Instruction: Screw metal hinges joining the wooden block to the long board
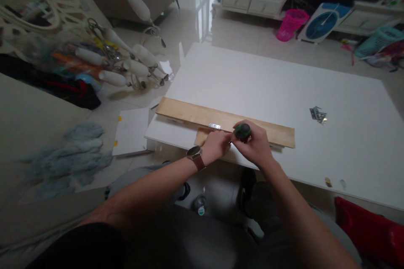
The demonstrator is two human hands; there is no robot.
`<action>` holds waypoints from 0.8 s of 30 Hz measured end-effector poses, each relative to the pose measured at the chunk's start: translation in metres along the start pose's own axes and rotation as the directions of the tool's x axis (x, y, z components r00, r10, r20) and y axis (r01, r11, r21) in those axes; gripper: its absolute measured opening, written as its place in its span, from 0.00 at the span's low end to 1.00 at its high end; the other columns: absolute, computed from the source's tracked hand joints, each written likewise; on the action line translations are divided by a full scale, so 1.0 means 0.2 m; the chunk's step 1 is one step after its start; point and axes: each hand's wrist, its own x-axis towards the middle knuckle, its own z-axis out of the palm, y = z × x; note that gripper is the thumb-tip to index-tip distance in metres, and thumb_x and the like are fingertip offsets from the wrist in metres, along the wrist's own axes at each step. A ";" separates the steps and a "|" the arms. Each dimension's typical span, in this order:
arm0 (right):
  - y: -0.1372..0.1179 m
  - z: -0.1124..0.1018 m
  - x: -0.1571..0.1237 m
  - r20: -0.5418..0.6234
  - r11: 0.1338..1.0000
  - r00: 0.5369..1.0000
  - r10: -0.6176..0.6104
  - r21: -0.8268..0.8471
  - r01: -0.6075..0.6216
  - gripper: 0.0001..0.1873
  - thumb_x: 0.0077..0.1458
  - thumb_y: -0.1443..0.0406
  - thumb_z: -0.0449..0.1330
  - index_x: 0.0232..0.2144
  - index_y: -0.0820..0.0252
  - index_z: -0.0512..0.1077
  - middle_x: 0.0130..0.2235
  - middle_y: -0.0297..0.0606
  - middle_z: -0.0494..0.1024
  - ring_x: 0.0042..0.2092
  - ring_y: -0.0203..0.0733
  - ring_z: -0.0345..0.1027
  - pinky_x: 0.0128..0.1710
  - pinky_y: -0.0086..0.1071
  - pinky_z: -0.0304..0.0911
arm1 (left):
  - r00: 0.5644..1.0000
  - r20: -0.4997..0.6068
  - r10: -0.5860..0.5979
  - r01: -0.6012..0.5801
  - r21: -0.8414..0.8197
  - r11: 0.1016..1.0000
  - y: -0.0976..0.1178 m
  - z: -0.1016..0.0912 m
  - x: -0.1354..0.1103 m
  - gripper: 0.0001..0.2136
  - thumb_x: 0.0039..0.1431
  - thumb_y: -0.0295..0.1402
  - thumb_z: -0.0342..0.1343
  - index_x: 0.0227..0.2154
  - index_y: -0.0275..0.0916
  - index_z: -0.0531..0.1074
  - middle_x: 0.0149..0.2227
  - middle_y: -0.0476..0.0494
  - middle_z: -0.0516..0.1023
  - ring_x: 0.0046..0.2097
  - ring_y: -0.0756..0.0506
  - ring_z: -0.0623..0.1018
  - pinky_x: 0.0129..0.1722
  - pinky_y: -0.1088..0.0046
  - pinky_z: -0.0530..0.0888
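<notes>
My right hand point(256, 145) is wrapped round the green and black handle of a screwdriver point(242, 131), seen from its butt end and pointing down. Close beside it, my left hand point(217, 145) has its fingers curled together near the shaft; what they pinch, if anything, is hidden. A long wooden board point(192, 112) lies along the near side of the white table point(252, 80). Under my left hand sits a shorter wooden piece point(201, 135), mostly covered. A small metal bracket point(215, 126) with holes rests where the two pieces meet. The screwdriver's tip is out of sight.
Several metal brackets point(318, 114) lie in a pile on the table's right side. Near the front edge is a small dark and yellow item point(328, 182). A clear bottle point(200, 206) stands on the floor below. To the left lies a lamp with several white shades point(137, 67).
</notes>
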 end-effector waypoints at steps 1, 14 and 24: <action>0.00 0.00 0.00 0.003 1.000 1.000 0.008 -0.003 -0.008 0.03 0.53 0.65 0.63 0.31 0.54 0.71 0.29 0.32 0.76 0.28 0.38 0.67 0.31 0.33 0.61 | 1.000 -0.004 0.026 -0.026 0.008 1.000 0.00 0.00 0.00 0.10 0.68 0.32 0.57 0.46 0.41 0.82 0.44 0.35 0.87 0.51 0.36 0.86 0.54 0.63 0.79; 0.01 0.02 0.00 -0.085 0.997 0.994 0.072 0.015 -0.071 0.05 0.52 0.64 0.64 0.28 0.54 0.70 0.26 0.30 0.73 0.26 0.37 0.61 0.29 0.33 0.58 | 0.996 -0.077 0.040 -0.031 0.121 0.992 -0.02 -0.08 -0.04 0.11 0.68 0.33 0.57 0.48 0.39 0.82 0.46 0.33 0.86 0.53 0.34 0.85 0.52 0.61 0.79; 0.01 -0.01 -0.01 -0.186 0.997 0.979 0.081 -0.005 -0.083 0.06 0.53 0.62 0.64 0.27 0.54 0.70 0.27 0.32 0.74 0.28 0.39 0.65 0.31 0.35 0.60 | 0.930 -0.059 -0.363 0.364 0.275 0.890 -0.19 -0.18 -0.17 0.22 0.70 0.47 0.55 0.46 0.32 0.84 0.47 0.22 0.86 0.53 0.31 0.85 0.50 0.62 0.79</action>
